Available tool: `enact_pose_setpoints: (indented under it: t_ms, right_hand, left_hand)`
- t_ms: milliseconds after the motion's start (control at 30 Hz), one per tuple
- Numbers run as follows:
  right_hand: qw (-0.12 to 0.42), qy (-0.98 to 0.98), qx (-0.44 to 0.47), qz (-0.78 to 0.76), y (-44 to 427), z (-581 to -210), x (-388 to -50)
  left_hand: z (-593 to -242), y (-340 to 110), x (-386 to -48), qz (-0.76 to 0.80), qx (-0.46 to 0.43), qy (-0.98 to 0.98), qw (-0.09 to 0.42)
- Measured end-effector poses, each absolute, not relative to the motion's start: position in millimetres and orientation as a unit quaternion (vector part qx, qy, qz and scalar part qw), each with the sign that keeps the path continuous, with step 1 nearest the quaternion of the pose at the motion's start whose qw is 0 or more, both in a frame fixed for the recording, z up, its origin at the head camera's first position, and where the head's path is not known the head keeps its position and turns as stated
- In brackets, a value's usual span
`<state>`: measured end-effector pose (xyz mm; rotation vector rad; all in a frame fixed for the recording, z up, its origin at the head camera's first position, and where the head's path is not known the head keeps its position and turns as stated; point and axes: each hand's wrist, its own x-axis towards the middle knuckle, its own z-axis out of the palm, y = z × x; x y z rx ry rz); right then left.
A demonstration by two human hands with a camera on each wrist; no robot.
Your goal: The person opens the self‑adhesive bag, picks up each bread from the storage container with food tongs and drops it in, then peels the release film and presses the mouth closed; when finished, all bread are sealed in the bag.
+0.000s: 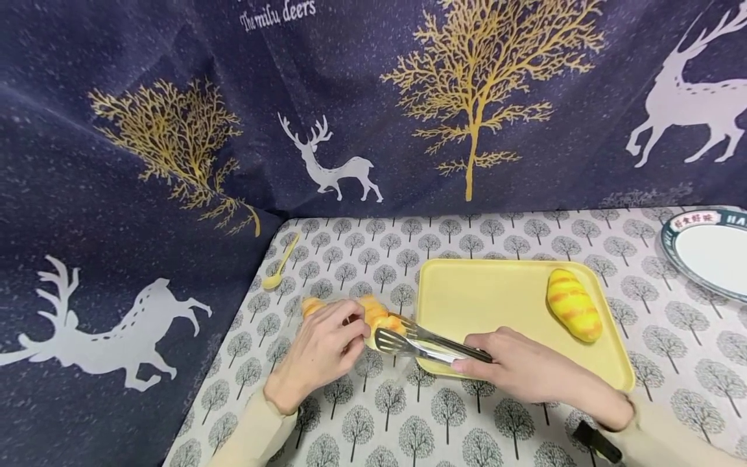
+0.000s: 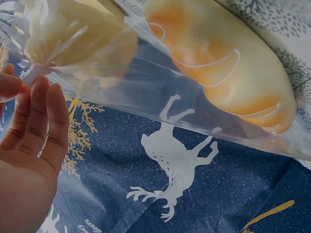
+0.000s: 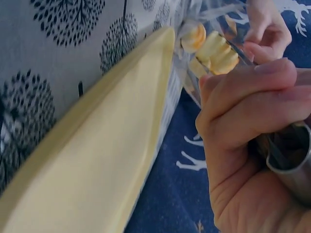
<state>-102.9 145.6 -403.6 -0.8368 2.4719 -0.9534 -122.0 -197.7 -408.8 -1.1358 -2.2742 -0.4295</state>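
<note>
My left hand pinches the edge of a clear plastic bag at the left of the tray. Inside the bag lie toy breads: a pale, orange-browned bread by my fingers, and a long loaf seen in the left wrist view. My right hand grips metal tongs with dark handles. The tongs' slotted ends are spread and reach to the bread at the bag's mouth; whether they clamp it I cannot tell. My left hand partly hides the breads in the head view.
A pale yellow tray lies at the right, bearing a yellow bread. A yellow spoon rests at the far left of the tree-print cloth. A green-rimmed plate stands at the far right. Dark deer-print fabric hangs behind.
</note>
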Motion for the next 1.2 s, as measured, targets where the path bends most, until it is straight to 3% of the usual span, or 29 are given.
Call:
enact_pose_setpoints:
  t_ms: [633,1200]
  right_hand:
    - [0.210,0.865,-0.236,-0.390,98.7,-407.3,-104.8]
    - [0.233,0.871,-0.198,-0.385,92.8,-416.2,-103.9]
  left_hand:
    - [-411.2,-194.9,-123.3,-0.162,-0.429,-0.840,0.290]
    - [-410.5,-194.8,-124.2,-0.169,-0.420,-0.845,0.283]
